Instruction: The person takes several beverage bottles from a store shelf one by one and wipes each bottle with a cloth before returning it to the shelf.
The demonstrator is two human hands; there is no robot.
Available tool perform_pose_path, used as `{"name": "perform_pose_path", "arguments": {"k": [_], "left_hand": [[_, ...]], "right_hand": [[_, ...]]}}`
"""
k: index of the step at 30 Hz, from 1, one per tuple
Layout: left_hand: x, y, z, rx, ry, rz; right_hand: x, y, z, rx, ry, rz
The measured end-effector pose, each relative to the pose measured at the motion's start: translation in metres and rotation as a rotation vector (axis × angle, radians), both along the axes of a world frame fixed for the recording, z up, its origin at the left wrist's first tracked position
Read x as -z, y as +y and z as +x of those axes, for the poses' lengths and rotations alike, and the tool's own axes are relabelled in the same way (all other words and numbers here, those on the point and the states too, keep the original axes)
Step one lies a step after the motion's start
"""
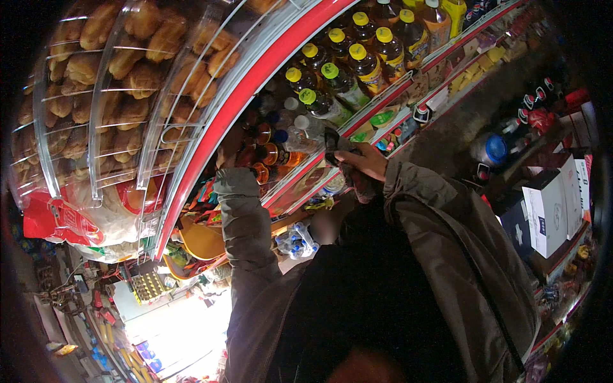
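Observation:
My right hand (365, 161) is closed round a dark cloth (348, 167) at the shelf's front edge, beside clear bottles with pale caps (305, 127). Farther left, my left hand (228, 152) reaches in past the red-edged rack, next to several orange-coloured bottles (271, 155). Shadow covers that hand, and its fingers cannot be made out. Behind the clear bottles stand dark bottles with yellow and green caps (357, 54), packed in rows on the shelf.
Clear packs of brown pastries (128, 70) fill the wire rack at the left, behind a curved red edge (249, 83). White boxes (552, 204) and a blue-lidded container (495, 149) stand at the right. A yellow tray (150, 287) lies at lower left, near bright light.

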State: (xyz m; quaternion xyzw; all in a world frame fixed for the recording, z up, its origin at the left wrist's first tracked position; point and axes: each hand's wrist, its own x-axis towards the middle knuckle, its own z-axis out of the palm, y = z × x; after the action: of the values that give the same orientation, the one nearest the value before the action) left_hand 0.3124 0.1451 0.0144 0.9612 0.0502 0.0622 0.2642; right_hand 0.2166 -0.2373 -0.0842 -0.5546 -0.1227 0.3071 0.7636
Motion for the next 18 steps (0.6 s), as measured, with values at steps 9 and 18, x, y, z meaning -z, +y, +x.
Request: {"name": "perform_pose_path", "arguments": {"k": [9,18], "left_hand": [[-0.008,-0.007,0.009,-0.008,-0.048,0.003],[-0.01,-0.005,0.022,0.015,-0.04,0.044]], "right_hand": [[0.031,-0.015,0.009,-0.019,0.02,-0.008],[0.007,-0.021,0.008,0.059,0.054,0.126]]}}
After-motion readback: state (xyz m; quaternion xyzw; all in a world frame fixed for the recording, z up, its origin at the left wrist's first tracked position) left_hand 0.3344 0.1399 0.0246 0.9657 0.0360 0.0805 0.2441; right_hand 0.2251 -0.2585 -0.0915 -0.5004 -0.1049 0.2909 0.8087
